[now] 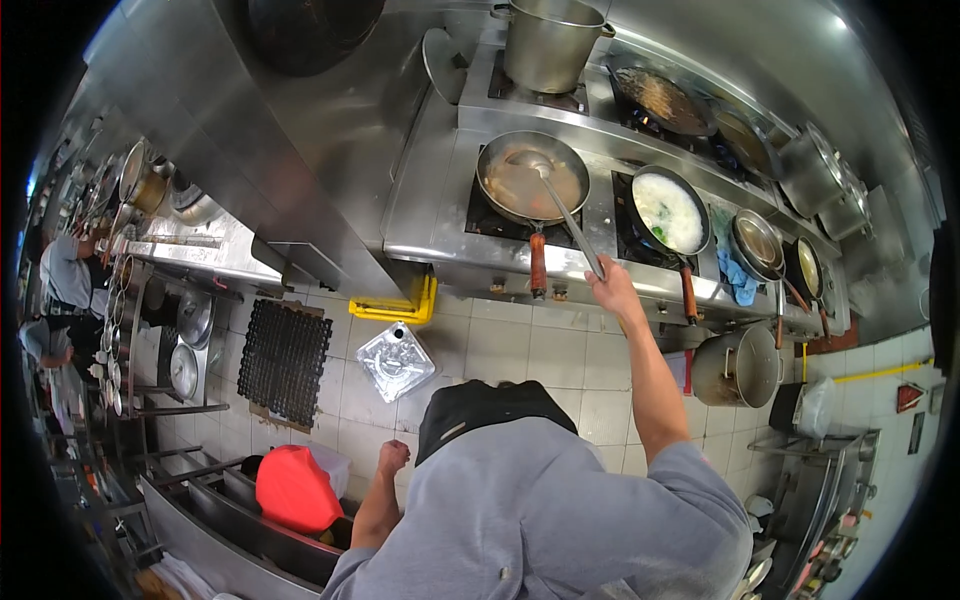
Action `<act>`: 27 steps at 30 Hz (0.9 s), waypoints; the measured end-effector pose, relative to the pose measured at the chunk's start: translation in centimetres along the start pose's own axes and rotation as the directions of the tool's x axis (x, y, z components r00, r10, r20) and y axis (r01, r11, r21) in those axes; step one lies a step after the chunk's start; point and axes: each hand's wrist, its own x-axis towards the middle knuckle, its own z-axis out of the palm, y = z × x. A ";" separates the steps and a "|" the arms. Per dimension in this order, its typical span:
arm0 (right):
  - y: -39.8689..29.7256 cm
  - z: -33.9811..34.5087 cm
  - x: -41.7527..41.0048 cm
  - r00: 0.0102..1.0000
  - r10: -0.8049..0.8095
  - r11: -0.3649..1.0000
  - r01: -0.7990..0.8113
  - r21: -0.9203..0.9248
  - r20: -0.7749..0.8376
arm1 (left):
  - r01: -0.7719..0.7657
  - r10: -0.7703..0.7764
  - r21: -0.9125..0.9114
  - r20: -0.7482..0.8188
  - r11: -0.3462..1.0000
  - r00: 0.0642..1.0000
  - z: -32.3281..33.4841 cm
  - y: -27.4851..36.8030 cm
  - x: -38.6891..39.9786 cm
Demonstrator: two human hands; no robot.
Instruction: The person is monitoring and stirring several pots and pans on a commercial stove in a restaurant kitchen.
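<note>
My right hand [613,286] grips the long metal handle of a ladle [568,214] over the stove's front edge. The ladle's bowl rests in brown, soupy food in a frying pan [486,196] on the front left burner. That pan's wooden handle [538,264] points towards me, and no hand is on it. To its right, a second pan [703,206] holds white, foamy liquid [666,208] with a bit of green in it. My left hand [394,456] hangs low by my side, fingers loosely curled, with nothing seen in it.
Behind stand a tall stockpot [553,49] and a wok [701,120] over a flame. A blue cloth [739,279] lies beside stacked pans [759,240]. A big pot [731,367] sits below at right. On the floor are a metal lid [395,361] and a black mat [285,364]. Co-workers [66,270] stand far left.
</note>
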 end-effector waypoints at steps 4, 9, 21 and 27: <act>0.8 0.6 1.8 1.000 0.001 0.995 -0.002 -0.099 -0.011 | -0.061 0.062 -0.017 0.030 0.998 0.998 0.8 1.0 -0.7; 1.4 -1.5 1.1 0.998 -0.040 0.983 0.049 -0.178 0.057 | -0.069 0.068 -0.052 -0.017 0.996 0.998 1.6 1.1 -1.4; 3.7 -2.5 0.8 0.998 0.066 0.994 -0.064 0.092 -0.013 | -0.162 0.183 0.276 -0.055 0.947 0.982 1.6 -1.3 -2.8; 1.4 -1.2 3.1 0.959 0.231 0.922 -0.270 0.278 0.163 | -0.016 0.016 -0.004 -0.016 1.000 1.000 1.4 0.0 -2.2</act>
